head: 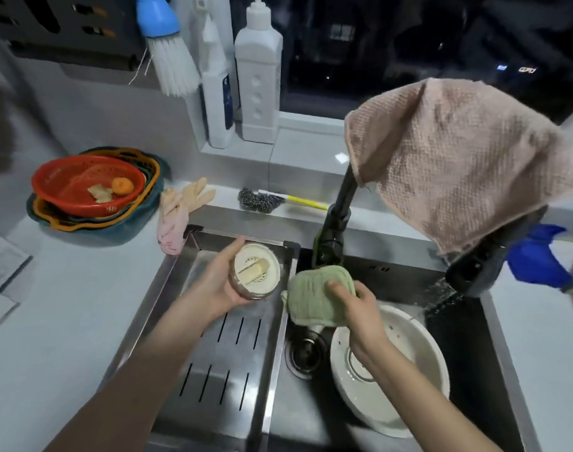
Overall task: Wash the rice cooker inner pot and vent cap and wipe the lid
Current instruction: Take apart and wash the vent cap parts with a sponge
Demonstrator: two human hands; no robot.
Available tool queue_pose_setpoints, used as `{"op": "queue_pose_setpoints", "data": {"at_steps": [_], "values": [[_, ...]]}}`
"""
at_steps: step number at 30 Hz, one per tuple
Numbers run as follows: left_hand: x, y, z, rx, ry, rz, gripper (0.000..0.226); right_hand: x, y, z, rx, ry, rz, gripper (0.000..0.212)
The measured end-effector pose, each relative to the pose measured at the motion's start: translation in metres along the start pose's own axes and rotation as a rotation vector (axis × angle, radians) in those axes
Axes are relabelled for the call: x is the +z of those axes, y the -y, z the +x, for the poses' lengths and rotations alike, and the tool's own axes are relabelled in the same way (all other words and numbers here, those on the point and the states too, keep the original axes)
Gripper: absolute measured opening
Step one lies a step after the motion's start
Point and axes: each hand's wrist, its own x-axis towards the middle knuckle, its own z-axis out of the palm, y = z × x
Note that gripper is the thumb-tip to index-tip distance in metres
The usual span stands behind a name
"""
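Observation:
My left hand (218,282) grips a small round white vent cap (257,270) from its left side, above the steel drain tray (226,357). My right hand (360,308) holds a green cloth (317,295) just right of the cap, over the sink. Below my right wrist a white inner pot (405,370) lies in the sink basin (467,337), tilted toward me. Water sprays from the black faucet head (483,265) into the basin at the right.
A pink towel (457,158) hangs over the faucet. Stacked coloured baskets (92,194) stand on the left counter, with gloves (177,210) and a steel scrubber brush (262,200) behind the sink. Bottles (255,79) line the sill. A blue cloth (539,256) lies at right. The drain (306,353) is uncovered.

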Motion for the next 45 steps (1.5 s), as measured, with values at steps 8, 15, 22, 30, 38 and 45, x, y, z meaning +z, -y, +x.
{"op": "queue_pose_setpoints", "data": {"at_steps": [8,15,22,30,38,45], "values": [[0.089,0.082,0.006,-0.163,0.263,0.261,0.015,-0.116,-0.040,-0.021,0.197,-0.246,0.067,0.016],[0.159,0.131,0.025,-0.252,0.274,0.304,0.015,-0.180,-0.037,-0.015,0.046,-0.388,-0.085,0.018],[0.183,0.144,0.048,-0.380,0.229,0.066,0.029,-0.182,-0.012,0.008,-0.129,-0.441,-0.283,0.019],[0.190,0.152,0.060,-0.448,0.250,0.059,0.053,-0.172,-0.038,0.013,-0.294,0.002,-0.468,0.029],[0.188,0.167,0.075,-0.344,0.116,0.316,0.048,-0.172,-0.060,0.029,-0.675,0.073,-1.217,0.027],[0.180,0.175,0.074,-0.267,0.105,0.252,0.043,-0.149,-0.053,0.031,-0.582,0.205,-1.389,0.020]]}}
